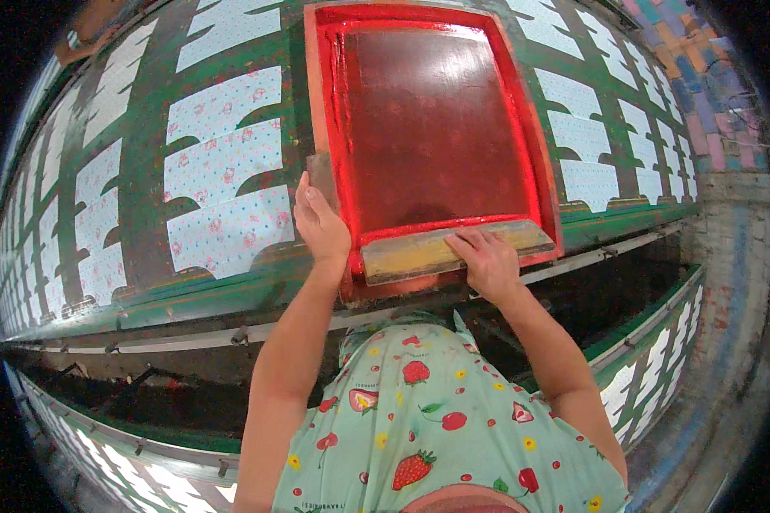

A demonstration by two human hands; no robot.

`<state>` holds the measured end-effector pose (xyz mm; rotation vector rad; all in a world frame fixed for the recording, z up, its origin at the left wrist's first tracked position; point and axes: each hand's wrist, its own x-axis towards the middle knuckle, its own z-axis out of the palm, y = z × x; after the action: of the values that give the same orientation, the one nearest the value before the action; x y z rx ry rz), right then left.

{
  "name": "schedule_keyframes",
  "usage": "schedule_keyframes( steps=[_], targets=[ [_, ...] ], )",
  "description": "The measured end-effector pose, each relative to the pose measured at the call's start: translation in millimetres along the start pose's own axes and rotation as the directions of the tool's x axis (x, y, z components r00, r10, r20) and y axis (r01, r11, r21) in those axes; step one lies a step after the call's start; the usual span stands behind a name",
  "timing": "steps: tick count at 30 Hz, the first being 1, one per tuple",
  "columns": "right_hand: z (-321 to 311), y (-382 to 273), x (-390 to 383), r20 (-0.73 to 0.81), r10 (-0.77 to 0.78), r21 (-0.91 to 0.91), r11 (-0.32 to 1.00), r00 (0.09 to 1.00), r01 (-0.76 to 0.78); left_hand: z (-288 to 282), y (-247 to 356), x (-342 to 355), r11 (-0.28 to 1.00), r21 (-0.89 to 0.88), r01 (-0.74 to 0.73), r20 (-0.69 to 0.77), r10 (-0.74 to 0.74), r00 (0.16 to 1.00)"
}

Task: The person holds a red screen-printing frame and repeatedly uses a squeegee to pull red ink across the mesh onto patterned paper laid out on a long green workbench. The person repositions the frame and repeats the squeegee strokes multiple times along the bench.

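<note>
A screen printing frame (543, 162) lies on the long green table, its inner rim smeared with wet bright-red ink and its mesh (428, 128) dark red and glossy. My left hand (323, 231) is at the frame's left side, closed around a small wooden block there; its fingers are partly hidden. My right hand (489, 263) grips a wide squeegee (415, 255) with a worn yellowish wooden body. The squeegee lies along the near end of the frame, next to a line of red ink.
Rows of pale cut fabric pieces with small prints (222, 162) lie on the green table (180, 299) on both sides of the frame. A metal rail (205, 344) runs along its near edge. Behind me stands another table with pale pieces (120, 462). Stained paving (727, 248) is at the right.
</note>
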<state>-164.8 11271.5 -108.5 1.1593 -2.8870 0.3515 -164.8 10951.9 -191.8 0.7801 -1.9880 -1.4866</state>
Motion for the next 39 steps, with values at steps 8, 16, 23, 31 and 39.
schedule_keyframes(
  steps=[8, 16, 23, 31, 39],
  targets=[
    [12, 78, 148, -0.058, -0.086, -0.106, 0.991, 0.995, 0.08, 1, 3, -1, 1.0, 0.019, 0.0, -0.019, 0.001, 1.0],
    [21, 173, 334, -0.086, -0.092, -0.208, 0.975, 0.992, 0.073, 3, 4, -5, 0.997, 0.019, 0.076, -0.061, -0.075, 0.995],
    [13, 225, 452, -0.075, -0.122, -0.161, 0.981, 0.99, 0.109, 7, 0, -3, 0.967, 0.253, 0.022, -0.137, 0.014, 0.991],
    [8, 255, 503, -0.063, -0.099, -0.204, 0.975, 0.993, 0.085, 5, 3, -4, 0.956, 0.289, 0.042, -0.119, -0.007, 0.993],
    [-19, 247, 486, 0.228, -0.108, -0.122, 0.983, 0.968, 0.138, 7, 8, -2, 0.923, 0.381, 0.048, -0.118, -0.002, 0.993]
  ],
)
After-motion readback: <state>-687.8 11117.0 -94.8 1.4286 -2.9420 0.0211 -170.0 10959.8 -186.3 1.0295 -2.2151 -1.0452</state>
